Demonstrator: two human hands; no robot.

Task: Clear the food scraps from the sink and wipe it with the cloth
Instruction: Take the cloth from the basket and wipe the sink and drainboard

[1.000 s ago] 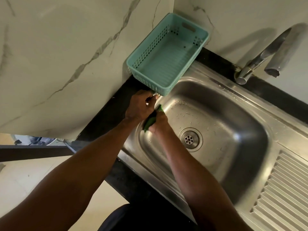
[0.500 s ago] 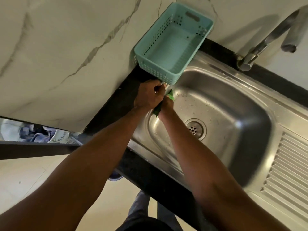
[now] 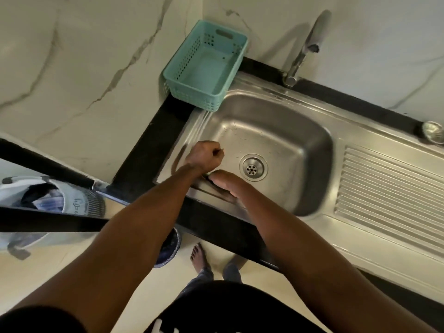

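The steel sink (image 3: 312, 131) fills the middle of the view, with its drain (image 3: 252, 167) in the basin floor. A few small pale food scraps (image 3: 242, 139) lie scattered on the basin floor beyond the drain. My left hand (image 3: 204, 156) is a closed fist over the basin's left edge, and a thin pale bit sticks out between its fingers. My right hand (image 3: 224, 182) presses down on the near-left rim. Only a sliver of the green cloth (image 3: 208, 174) shows under it, between the two hands.
A teal plastic basket (image 3: 206, 68) stands on the black counter (image 3: 149, 152) at the sink's far-left corner. The faucet (image 3: 304, 49) rises behind the basin. A ribbed drainboard (image 3: 389, 188) lies to the right. A bin (image 3: 48, 198) sits on the floor at left.
Both hands have come back from the far-left corner by the basket to the near-left rim. Less of the green cloth shows now. The camera has shifted, showing more of the drainboard.
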